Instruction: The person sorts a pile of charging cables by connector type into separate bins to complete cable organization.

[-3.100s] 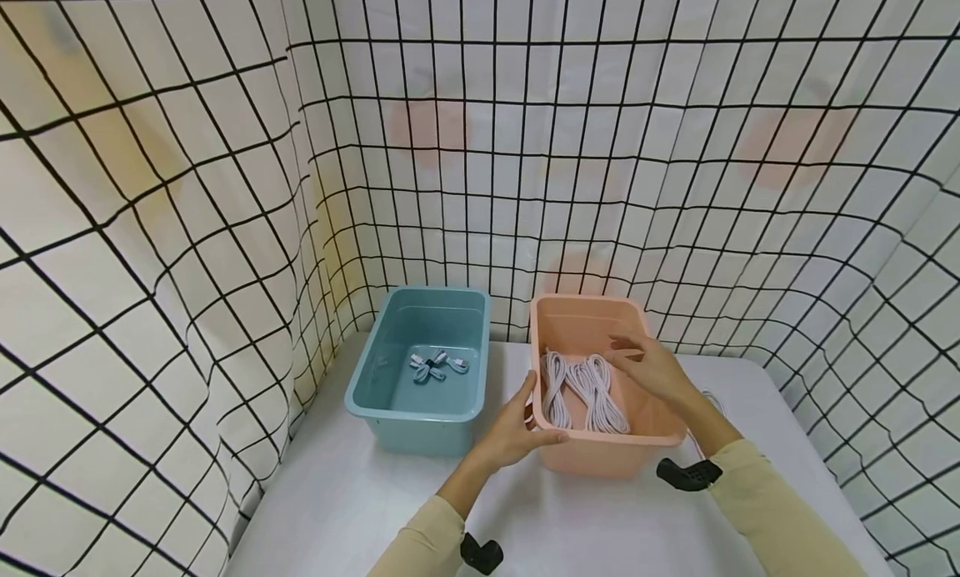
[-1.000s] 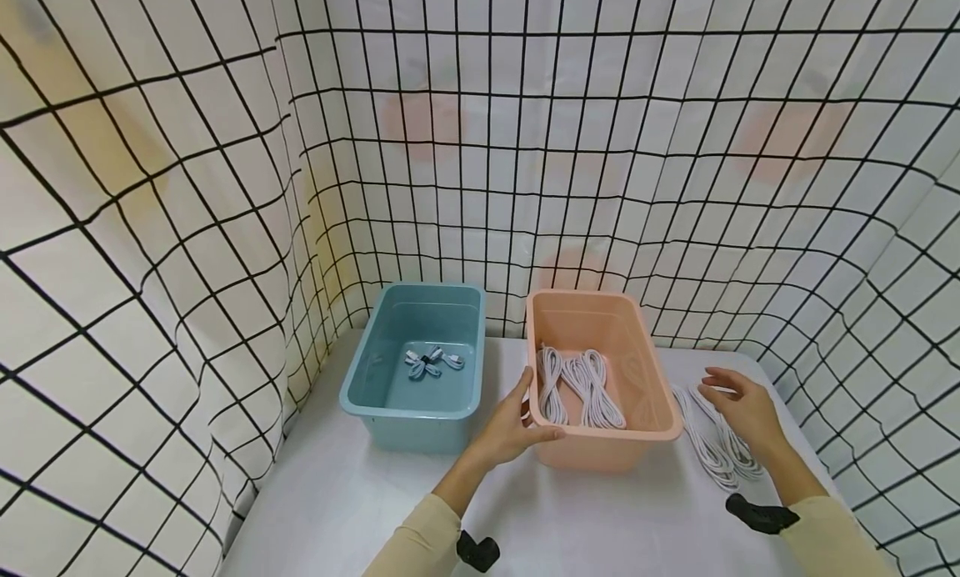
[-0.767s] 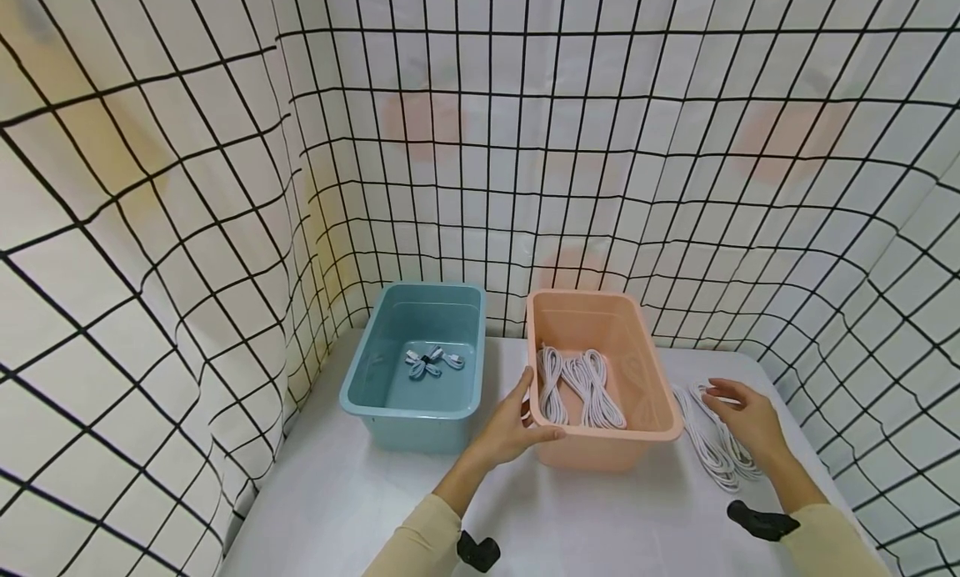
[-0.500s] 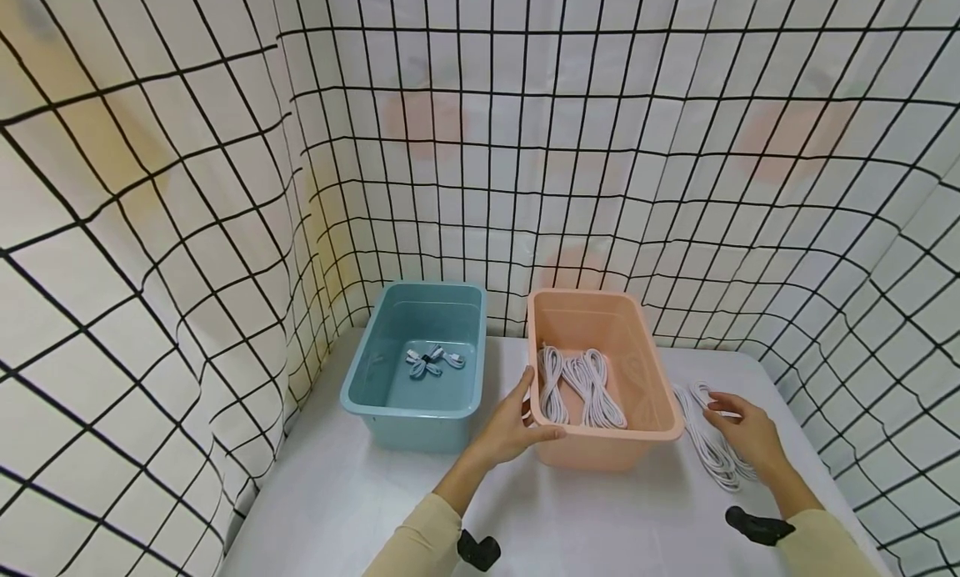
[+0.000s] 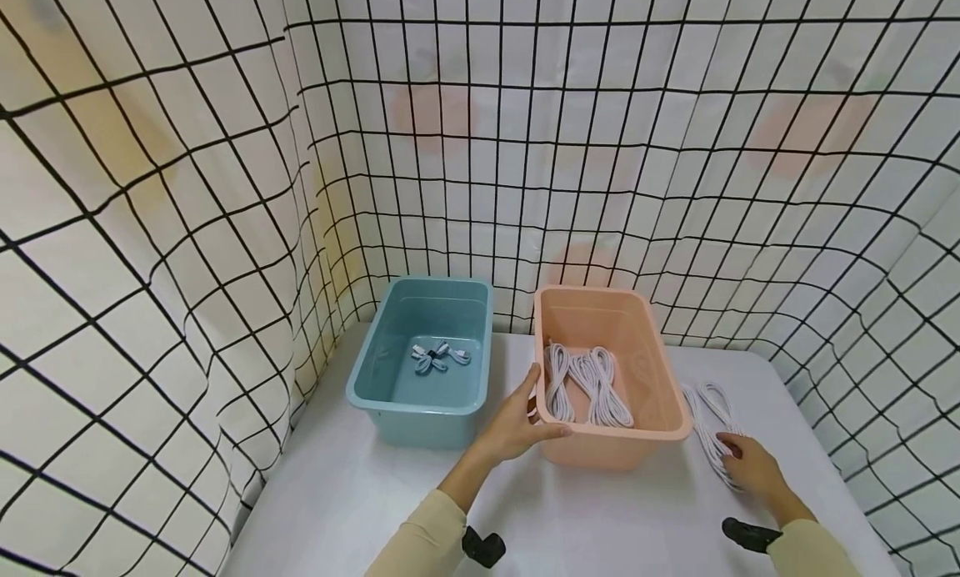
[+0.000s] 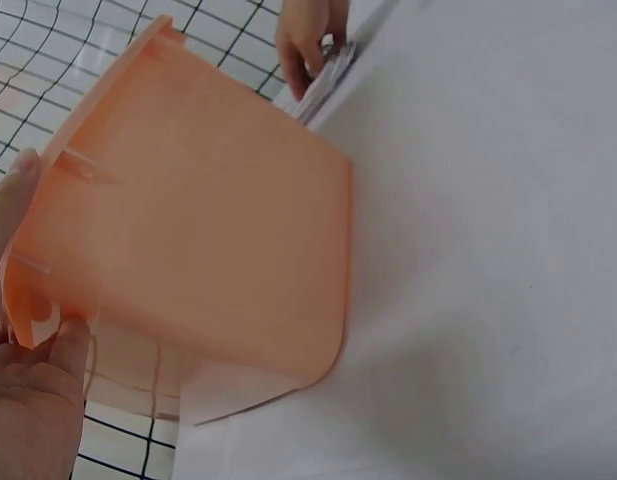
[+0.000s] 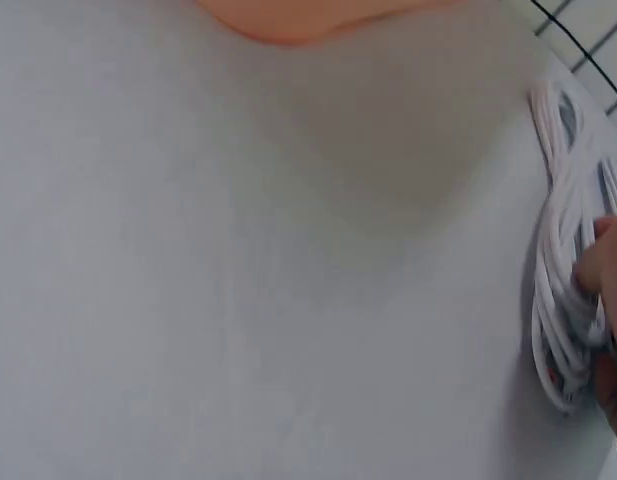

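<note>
My left hand (image 5: 510, 431) grips the near left corner of the peach bin (image 5: 600, 455), thumb along the front rim and fingers at the left side. Inside that bin lie coiled white cables (image 5: 603, 389). To the right of it, my right hand (image 5: 756, 470) pinches the lower part of a bundled white cable (image 5: 707, 439) lying on the table. In the right wrist view, thumb and fingers (image 7: 593, 265) close around the folded cable strands (image 7: 558, 230). The left wrist view shows the bin's outer wall (image 6: 218, 210) with my left fingers hooked under its rim.
A teal bin (image 5: 420, 428) stands left of the peach one, holding small light-blue and white cables (image 5: 431, 358) with plugs. Black netting (image 5: 495, 177) over white sheeting encloses the table (image 5: 585, 519) at the back and sides.
My right hand has come out of the peach bin to the right, then lowered onto the white cable and taken hold of it. My left hand keeps its grip on the bin corner.
</note>
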A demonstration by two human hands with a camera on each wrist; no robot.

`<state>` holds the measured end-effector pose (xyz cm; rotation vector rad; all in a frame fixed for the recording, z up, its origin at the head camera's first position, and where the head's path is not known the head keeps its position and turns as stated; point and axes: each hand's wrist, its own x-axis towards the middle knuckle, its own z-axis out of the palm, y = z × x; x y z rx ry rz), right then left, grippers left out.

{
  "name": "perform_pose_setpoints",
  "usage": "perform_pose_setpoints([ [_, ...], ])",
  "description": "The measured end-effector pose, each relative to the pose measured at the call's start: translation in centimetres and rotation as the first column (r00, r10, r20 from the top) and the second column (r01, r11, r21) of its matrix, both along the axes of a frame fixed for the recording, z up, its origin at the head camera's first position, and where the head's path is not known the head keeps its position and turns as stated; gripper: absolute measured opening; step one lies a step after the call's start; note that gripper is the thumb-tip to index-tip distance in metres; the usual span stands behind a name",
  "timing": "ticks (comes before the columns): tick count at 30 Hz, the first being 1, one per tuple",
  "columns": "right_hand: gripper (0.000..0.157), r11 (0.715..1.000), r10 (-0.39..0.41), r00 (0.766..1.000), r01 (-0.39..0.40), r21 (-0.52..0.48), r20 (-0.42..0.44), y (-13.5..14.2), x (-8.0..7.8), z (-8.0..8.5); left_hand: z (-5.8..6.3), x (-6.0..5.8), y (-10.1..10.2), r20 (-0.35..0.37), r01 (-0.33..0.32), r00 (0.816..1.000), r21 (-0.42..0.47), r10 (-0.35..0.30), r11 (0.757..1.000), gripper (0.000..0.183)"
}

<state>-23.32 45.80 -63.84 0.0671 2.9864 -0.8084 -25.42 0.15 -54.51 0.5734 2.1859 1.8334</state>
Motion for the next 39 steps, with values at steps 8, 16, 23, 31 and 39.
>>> perform_pose_setpoints([
  [8, 0.044, 0.987, -0.013, 0.998, 0.021, 0.159, -0.054, -0.9, -0.4, -0.6, -0.3, -0.1, 0.1, -0.004, 0.011, 1.0, 0.028, -0.011, 1.0, 0.116],
  [16, 0.039, 0.974, -0.171, 0.98, 0.184, 0.132, -0.103, -1.9, 0.1, -0.9, 0.0, -0.2, 0.1, -0.022, 0.016, 1.0, 0.029, -0.015, 0.999, 0.115],
  [23, 0.037, 0.964, -0.204, 0.968, 0.225, 0.142, -0.148, -2.5, 0.6, -0.7, -0.1, -0.2, 0.1, -0.012, 0.018, 1.0, 0.024, -0.018, 1.0, 0.116],
  [31, 0.046, 0.971, -0.241, 0.97, 0.241, -0.001, 0.013, -1.8, 0.8, 1.6, -0.1, -0.1, 0.0, -0.001, 0.015, 1.0, 0.004, -0.015, 1.0, 0.116],
  [39, 0.046, 0.962, -0.272, 0.962, 0.271, -0.043, -0.019, -2.0, 0.1, 3.5, 0.0, 0.0, 0.0, 0.007, 0.016, 1.0, 0.021, -0.016, 1.0, 0.116],
])
